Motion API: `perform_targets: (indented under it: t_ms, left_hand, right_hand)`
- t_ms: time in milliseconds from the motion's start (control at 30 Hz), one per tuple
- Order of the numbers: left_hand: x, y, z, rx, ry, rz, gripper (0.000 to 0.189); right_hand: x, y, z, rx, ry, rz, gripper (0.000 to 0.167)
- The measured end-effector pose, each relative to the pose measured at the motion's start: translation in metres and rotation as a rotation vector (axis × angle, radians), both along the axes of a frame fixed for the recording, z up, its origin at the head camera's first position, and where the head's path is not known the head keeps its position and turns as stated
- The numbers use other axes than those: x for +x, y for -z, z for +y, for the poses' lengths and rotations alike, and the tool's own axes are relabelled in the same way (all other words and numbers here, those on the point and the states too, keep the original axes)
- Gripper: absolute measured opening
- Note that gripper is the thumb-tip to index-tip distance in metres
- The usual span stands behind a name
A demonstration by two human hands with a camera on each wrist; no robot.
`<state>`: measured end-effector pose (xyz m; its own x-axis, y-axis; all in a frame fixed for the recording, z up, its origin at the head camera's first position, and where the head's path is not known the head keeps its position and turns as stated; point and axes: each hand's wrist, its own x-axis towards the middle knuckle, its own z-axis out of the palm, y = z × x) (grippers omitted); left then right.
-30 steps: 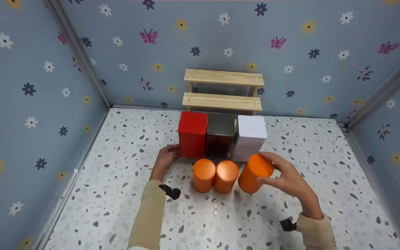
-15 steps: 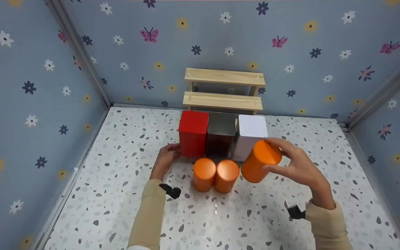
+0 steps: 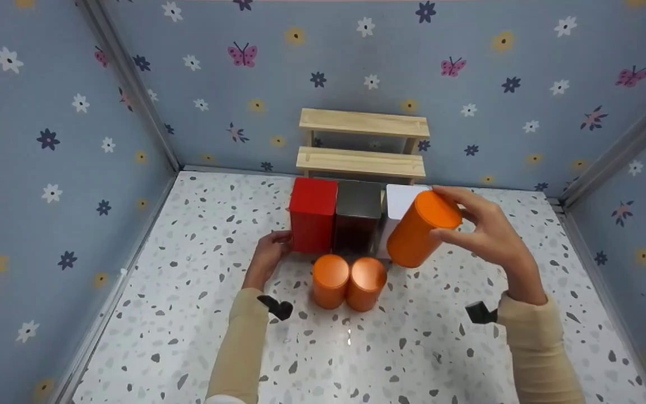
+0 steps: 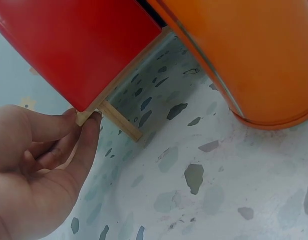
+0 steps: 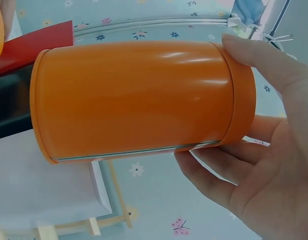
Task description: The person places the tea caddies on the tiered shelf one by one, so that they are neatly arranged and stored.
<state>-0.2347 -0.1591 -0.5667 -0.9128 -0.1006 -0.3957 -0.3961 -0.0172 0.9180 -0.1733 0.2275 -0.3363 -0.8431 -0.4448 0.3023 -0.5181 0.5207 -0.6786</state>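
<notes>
My right hand (image 3: 491, 227) grips an orange cylindrical canister (image 3: 421, 233) by its lidded end, thumb on one side and fingers on the other. The canister is tilted and raised, overlapping the white box (image 3: 402, 197) in the head view. Beside it stand a black box (image 3: 358, 221) and a red box (image 3: 312, 219), all on the lowest step of a wooden tiered stand (image 3: 361, 161). Under the red box, my left hand (image 3: 267, 259) pinches the wooden corner of that step (image 4: 83, 116), as the left wrist view shows.
Two more orange canisters (image 3: 330, 283) stand side by side on the speckled tabletop (image 3: 199, 325), in front of the boxes. The stand's two upper steps rise behind, near the flowered back wall (image 3: 278, 78). Similar panels (image 3: 48, 185) enclose both sides.
My right hand has lifted the orange canister up and toward the stand, tilting it further, from beside the other two canisters to in front of the white box. The left hand has stayed put.
</notes>
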Motion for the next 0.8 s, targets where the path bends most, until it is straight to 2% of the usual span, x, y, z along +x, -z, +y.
perform_targets:
  t_ms: [167,400,567,800]
  left_hand:
    - [0.001,-0.001,-0.001,-0.015,0.010,-0.006,0.044]
    - [0.001,-0.001,-0.001,-0.028,0.017,0.014,0.043]
    - [0.001,-0.001,-0.001,-0.025,0.011,-0.004,0.043]
    - [0.001,-0.001,0.000,-0.011,0.007,0.003,0.046]
  right_hand:
    - [-0.015,-0.012,-0.002,-0.050,0.028,0.009,0.063]
    - [-0.040,-0.025,-0.007,-0.060,0.110,0.020,0.063]
    - [-0.058,-0.026,-0.008,-0.115,0.192,0.028,0.064]
    - [-0.087,-0.019,-0.012,-0.153,0.314,0.064,0.067]
